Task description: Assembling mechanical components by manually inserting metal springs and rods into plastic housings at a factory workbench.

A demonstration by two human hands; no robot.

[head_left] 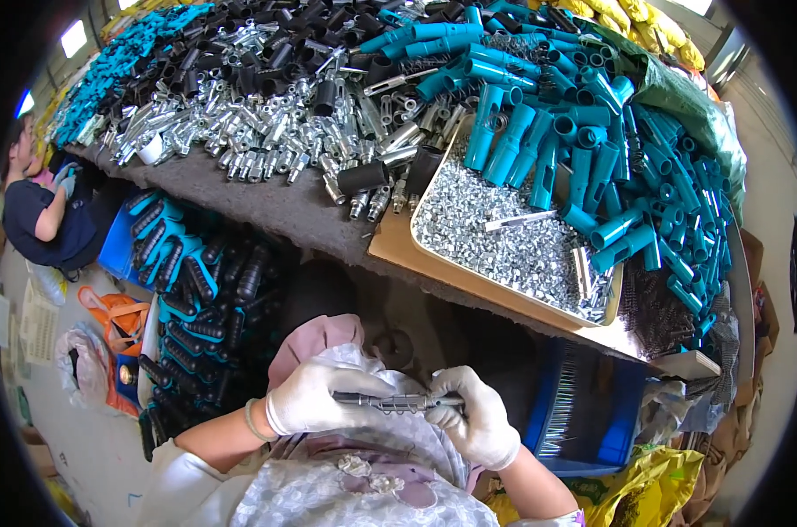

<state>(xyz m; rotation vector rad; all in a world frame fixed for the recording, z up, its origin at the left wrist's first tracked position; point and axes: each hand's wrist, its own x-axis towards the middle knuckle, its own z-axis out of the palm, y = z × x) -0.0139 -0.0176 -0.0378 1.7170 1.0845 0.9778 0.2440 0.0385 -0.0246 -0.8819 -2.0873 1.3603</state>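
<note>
In front of my lap, both gloved hands grip a thin metal rod with a coil spring (403,403) around it. My left hand (315,397), in a white glove, is closed around the rod's left part, its fingers stretched along it. At the right end, my right hand (479,415), also gloved in white, pinches the rod between thumb and bent fingers. The rod lies nearly level over my patterned apron (328,487). Covered by the gloves, both ends of the piece are partly hidden.
Ahead, the grey worktop (266,198) carries silver metal fittings (271,132), black sleeves (280,57) and teal tubes (512,145). A tray (616,300) of small metal pieces stands near its edge. Black-and-teal handles (192,290) fill the left; a blue bin (613,422) holds thin rods. Another person (51,211) works far left.
</note>
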